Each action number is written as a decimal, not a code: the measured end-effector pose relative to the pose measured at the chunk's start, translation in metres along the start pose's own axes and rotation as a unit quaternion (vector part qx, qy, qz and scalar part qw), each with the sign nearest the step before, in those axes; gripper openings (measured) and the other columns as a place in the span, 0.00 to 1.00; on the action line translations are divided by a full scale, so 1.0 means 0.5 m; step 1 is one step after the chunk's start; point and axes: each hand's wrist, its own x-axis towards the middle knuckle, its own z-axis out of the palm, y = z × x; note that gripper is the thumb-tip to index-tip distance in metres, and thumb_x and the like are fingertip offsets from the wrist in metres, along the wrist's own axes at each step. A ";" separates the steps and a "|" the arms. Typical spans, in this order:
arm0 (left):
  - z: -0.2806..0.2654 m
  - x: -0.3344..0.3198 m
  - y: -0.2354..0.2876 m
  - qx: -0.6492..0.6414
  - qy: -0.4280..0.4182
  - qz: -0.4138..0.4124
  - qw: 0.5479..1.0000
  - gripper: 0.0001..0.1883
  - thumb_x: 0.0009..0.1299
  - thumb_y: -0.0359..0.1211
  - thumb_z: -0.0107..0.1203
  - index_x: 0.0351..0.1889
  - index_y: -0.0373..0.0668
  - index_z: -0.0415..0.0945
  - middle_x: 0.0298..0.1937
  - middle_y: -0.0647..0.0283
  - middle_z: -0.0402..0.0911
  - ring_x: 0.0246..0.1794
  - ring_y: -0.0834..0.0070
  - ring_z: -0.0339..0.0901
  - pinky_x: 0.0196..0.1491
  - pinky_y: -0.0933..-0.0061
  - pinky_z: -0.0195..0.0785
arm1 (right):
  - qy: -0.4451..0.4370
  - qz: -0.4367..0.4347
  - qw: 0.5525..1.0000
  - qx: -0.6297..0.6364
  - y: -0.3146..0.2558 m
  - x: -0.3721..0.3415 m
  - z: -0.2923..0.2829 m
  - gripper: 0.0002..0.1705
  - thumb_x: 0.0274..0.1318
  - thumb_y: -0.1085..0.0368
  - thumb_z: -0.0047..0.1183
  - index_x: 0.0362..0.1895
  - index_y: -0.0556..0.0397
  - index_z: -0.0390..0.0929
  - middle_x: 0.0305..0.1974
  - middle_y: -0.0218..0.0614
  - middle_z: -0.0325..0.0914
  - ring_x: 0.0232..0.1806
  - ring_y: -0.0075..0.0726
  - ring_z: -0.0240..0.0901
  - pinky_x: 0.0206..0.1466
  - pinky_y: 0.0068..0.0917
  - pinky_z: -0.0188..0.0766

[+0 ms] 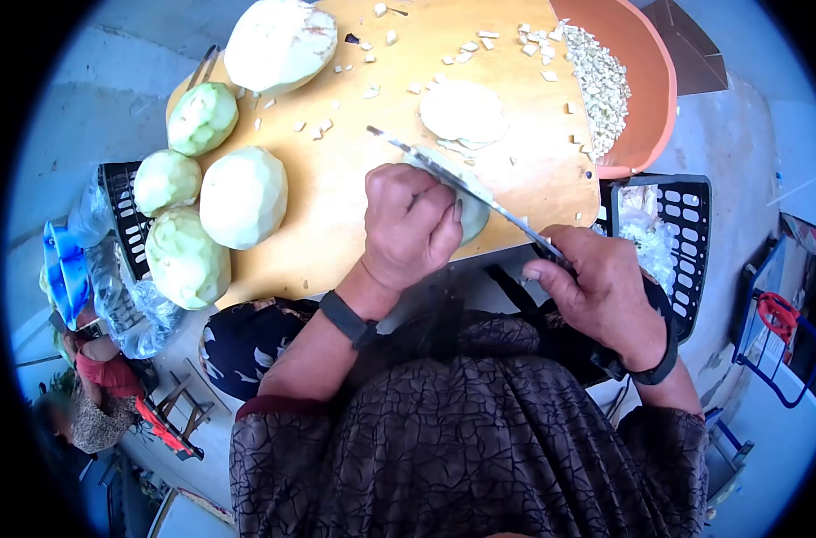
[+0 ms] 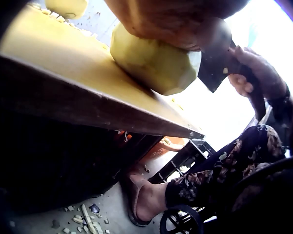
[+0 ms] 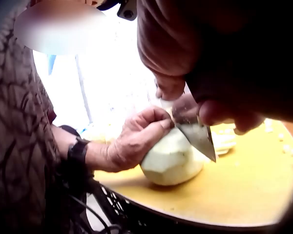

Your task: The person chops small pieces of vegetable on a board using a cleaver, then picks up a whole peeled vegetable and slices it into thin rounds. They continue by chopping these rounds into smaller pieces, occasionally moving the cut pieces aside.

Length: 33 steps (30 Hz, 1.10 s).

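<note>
Mid-frame, the left hand (image 1: 410, 220) is gripping the vegetable (image 3: 168, 163), the right hand (image 1: 605, 291) the knife (image 3: 201, 139), which could be slipping on the curve, cutting the left.

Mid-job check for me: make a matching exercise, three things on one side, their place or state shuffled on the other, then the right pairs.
Things:
1. Left hand
2. Right hand
3. Orange bowl

Place or state:
A. At the right edge of the tabletop, with chopped pieces inside
B. Holds the peeled vegetable
C. Grips the knife

Pairs: 1-B, 2-C, 3-A
</note>
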 end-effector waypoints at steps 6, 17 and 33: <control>0.000 -0.002 0.003 0.000 -0.006 -0.009 1.000 0.11 0.50 0.25 0.63 0.33 0.41 0.79 0.38 0.61 0.74 0.41 0.61 0.72 0.47 0.61 0.67 | -0.033 -0.024 0.999 0.000 0.002 -0.001 -0.007 0.14 0.58 0.64 0.60 0.44 0.57 0.76 0.26 0.46 0.76 0.28 0.56 0.77 0.30 0.45 0.71; -0.004 -0.015 0.002 0.017 -0.036 -0.021 0.999 0.12 0.50 0.25 0.62 0.34 0.38 0.81 0.41 0.55 0.76 0.42 0.55 0.71 0.48 0.59 0.66 | -0.047 -0.017 0.997 -0.053 0.000 0.010 0.007 0.13 0.57 0.67 0.58 0.44 0.57 0.73 0.24 0.43 0.75 0.25 0.52 0.76 0.28 0.43 0.71; -0.007 -0.016 0.000 0.029 -0.062 -0.013 0.998 0.16 0.53 0.27 0.61 0.41 0.39 0.82 0.48 0.55 0.77 0.46 0.54 0.72 0.53 0.55 0.64 | -0.077 -0.013 0.996 -0.054 0.001 0.036 0.014 0.09 0.48 0.70 0.58 0.30 0.59 0.70 0.21 0.49 0.75 0.23 0.57 0.76 0.29 0.46 0.72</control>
